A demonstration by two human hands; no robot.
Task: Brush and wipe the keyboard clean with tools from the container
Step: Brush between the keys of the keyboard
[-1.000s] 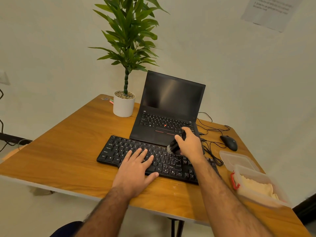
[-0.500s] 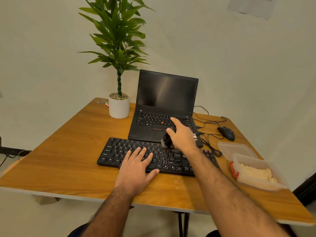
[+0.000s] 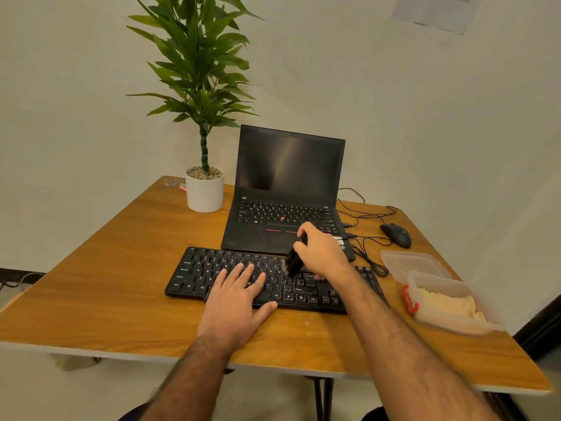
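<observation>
On counter: left hand flat on keyboard, steadying. Right hand grips small brush. Brush light, bristles soft; hold by handle.

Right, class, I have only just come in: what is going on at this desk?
A person is cleaning a black keyboard on a wooden table. The right hand grips a small dark brush with its bristles down on the keys, right of the middle. The left hand lies flat on the keyboard, steadying it. To the right an open plastic container holds a yellow cloth, not yet used; its lid lies behind it.
</observation>
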